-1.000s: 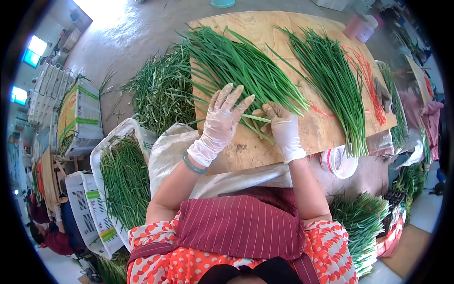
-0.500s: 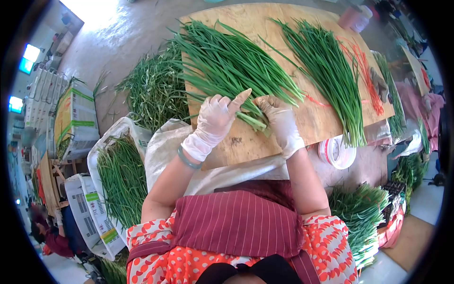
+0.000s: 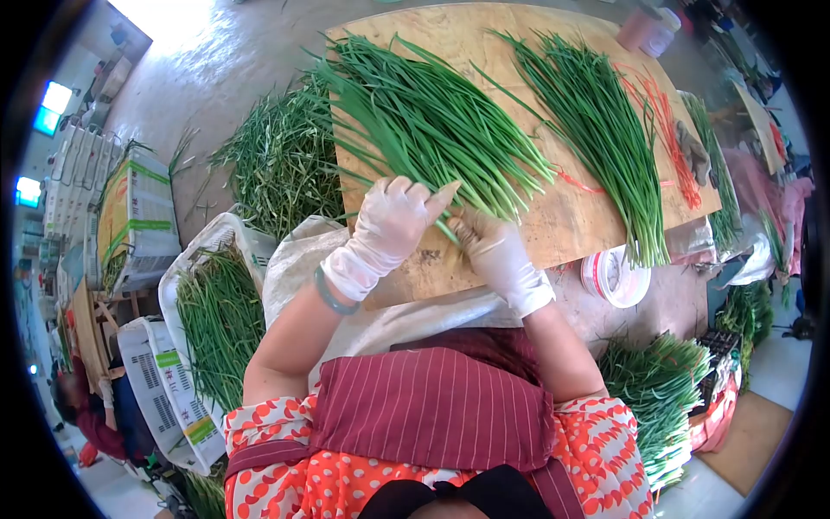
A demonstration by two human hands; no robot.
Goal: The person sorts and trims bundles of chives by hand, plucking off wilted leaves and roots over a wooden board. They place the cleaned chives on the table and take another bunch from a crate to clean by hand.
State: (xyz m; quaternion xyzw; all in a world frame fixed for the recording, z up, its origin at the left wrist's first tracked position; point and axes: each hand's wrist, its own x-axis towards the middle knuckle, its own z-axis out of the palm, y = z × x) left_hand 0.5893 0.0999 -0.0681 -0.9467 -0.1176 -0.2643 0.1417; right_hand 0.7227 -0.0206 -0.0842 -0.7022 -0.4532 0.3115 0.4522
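A pile of long green garlic chives [image 3: 432, 121] lies on the wooden board, pale ends toward the lower right. My left hand [image 3: 389, 221], in a whitish glove, is closed around a few chives at the pile's near edge, with their leaves reaching up and left. My right hand [image 3: 494, 255], gloved too, has its fingers pinched at the pale lower ends of those stalks, close to the left fingertips. The fingers partly hide the held stalks.
Another chive bundle [image 3: 596, 138] lies on the wooden board [image 3: 553, 242] beside red ties [image 3: 666, 130]. Left of the board are a heap of leaf scraps [image 3: 285, 164] and a white crate [image 3: 220, 303]. A round plastic tub [image 3: 616, 278] sits below the board's edge.
Both hands have come slightly lower, the right one also leftward. The thicker pale stalk ends once between them no longer show; only thin stalks are now in the fingers.
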